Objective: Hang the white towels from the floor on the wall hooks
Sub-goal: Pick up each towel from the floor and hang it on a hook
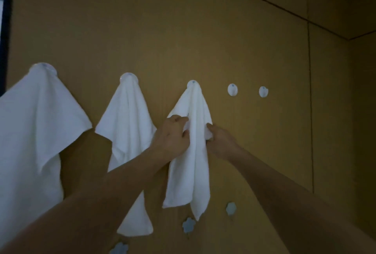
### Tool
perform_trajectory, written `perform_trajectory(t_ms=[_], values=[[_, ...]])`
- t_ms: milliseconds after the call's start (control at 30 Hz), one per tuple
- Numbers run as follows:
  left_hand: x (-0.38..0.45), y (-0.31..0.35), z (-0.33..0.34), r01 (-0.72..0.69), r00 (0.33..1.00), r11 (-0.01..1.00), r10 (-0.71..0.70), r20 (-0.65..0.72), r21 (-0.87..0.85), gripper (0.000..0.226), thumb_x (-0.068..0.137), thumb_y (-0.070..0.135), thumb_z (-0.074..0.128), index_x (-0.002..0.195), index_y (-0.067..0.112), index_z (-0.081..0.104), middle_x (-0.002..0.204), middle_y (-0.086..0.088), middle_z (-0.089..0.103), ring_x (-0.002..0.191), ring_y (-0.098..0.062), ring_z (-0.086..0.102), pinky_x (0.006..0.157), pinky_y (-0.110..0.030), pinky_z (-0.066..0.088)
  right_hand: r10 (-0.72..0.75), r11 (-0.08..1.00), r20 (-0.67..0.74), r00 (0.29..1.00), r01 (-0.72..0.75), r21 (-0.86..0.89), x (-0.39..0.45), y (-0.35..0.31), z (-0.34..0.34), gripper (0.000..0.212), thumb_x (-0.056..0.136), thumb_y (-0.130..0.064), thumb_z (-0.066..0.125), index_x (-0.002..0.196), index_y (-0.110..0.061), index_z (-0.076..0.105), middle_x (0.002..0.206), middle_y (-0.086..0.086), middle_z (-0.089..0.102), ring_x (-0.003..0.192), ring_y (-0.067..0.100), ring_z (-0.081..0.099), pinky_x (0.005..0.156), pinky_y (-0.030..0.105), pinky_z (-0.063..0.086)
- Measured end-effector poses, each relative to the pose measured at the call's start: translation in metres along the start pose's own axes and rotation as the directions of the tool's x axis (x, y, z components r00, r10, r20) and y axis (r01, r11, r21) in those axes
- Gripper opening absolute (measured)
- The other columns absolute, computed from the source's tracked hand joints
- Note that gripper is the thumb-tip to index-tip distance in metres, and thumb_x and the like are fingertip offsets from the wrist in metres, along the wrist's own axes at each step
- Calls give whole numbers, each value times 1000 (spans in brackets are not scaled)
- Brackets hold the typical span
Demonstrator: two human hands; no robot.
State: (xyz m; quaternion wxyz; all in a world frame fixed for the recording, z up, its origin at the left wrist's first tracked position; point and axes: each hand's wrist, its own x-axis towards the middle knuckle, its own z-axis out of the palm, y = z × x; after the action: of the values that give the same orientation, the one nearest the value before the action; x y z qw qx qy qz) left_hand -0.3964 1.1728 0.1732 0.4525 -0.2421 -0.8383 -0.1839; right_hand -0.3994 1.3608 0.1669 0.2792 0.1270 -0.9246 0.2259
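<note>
Head view: you face a brown wall [183, 29] with a row of five round white hooks. Three white towels hang from the three hooks on the left; the fourth hook [232, 89] and the fifth hook [263, 91] on the right are bare.

Both your hands are on the third towel [191, 152], which drapes from the third hook [192, 83] and falls in long folds between your forearms. Your left hand [173, 135] grips the towel's left side partway down, fingers curled into the cloth with the knuckles toward you. Your right hand [220, 141] pinches the towel's right edge at about the same height, the fingertips hidden in a small bunch of fabric. The hook sits above and between the two hands, and the towel's lower corners hang well below them.

The first towel [34, 131] and the second towel [130, 131] hang untouched to your left, the second partly crossed by your left forearm. Small pale flower-shaped pieces [231, 208] sit on the wall below the towels.
</note>
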Motion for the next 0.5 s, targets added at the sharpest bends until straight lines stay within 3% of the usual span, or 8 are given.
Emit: perform_trajectory(t_ms=[100, 267, 500], values=[[-11, 4, -10, -98, 995, 994, 96, 38, 48, 48, 93, 24, 51, 139, 12, 51, 138, -9, 51, 119, -27, 51, 95, -42, 48, 46, 997, -32, 998, -48, -62, -29, -10, -4, 63, 90, -21, 61, 146, -6, 38, 151, 14, 40, 139, 29, 37, 107, 33, 33], [-27, 29, -25, -117, 991, 993, 119, 61, -24, 47, 93, 27, 52, 139, 17, 50, 143, -7, 48, 127, -27, 45, 100, -41, 45, 115, 989, -63, 991, -120, -88, -77, -22, -31, 66, 88, -23, 62, 150, -17, 37, 152, 5, 41, 134, 25, 44, 105, 32, 39], [-43, 126, -42, -182, 977, 967, 199, 83, -177, 46, 93, 27, 49, 138, 18, 50, 142, -5, 48, 127, -27, 43, 100, -41, 42, 203, 921, -197, 959, -255, -294, -168, -17, -109, 66, 89, -31, 62, 149, -21, 38, 151, 2, 45, 133, 22, 46, 106, 29, 37]])
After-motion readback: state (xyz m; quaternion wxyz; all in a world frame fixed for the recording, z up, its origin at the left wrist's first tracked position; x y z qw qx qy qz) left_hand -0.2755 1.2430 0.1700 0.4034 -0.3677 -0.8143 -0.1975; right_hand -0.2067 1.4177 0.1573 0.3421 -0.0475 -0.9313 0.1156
